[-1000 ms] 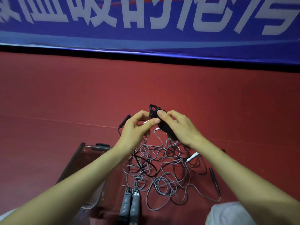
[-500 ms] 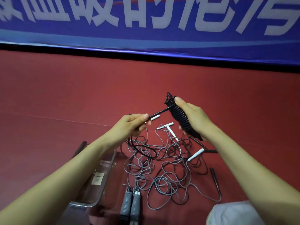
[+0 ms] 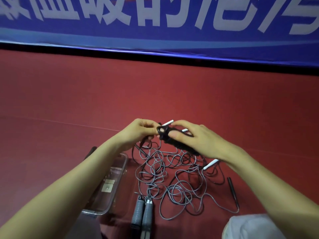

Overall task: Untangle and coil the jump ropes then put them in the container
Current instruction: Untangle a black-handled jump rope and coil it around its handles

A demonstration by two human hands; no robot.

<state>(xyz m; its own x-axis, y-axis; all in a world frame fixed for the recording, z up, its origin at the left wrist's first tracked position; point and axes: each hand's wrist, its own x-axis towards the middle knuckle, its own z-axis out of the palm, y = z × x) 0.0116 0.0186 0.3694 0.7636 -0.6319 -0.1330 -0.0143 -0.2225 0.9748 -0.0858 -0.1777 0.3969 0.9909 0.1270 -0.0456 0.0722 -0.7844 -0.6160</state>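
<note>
1. Two hands meet above the red floor (image 3: 69, 100). The left hand (image 3: 136, 133) pinches the top loop of a black rope bundle (image 3: 165, 137) with curled fingertips.
2. The right hand (image 3: 198, 140) wraps its fingers round the same bundle, thumb laid across it. The lower part of the bundle runs under the palm.
3. A white tip (image 3: 168, 123) pokes out between the hands (whether either one grips it, I cannot tell).
4. Below both hands lies the grey rope tangle (image 3: 172, 178), loose on the floor.
5. Its grey handles (image 3: 143, 214) lie side by side, nearer the person than the hands.
6. The clear container (image 3: 96, 212) sits under the left forearm, just beside the tangle.
7. Under the right wrist lies a white handle (image 3: 211, 164), and a thin black handle (image 3: 233, 190) lies beyond it.
</note>
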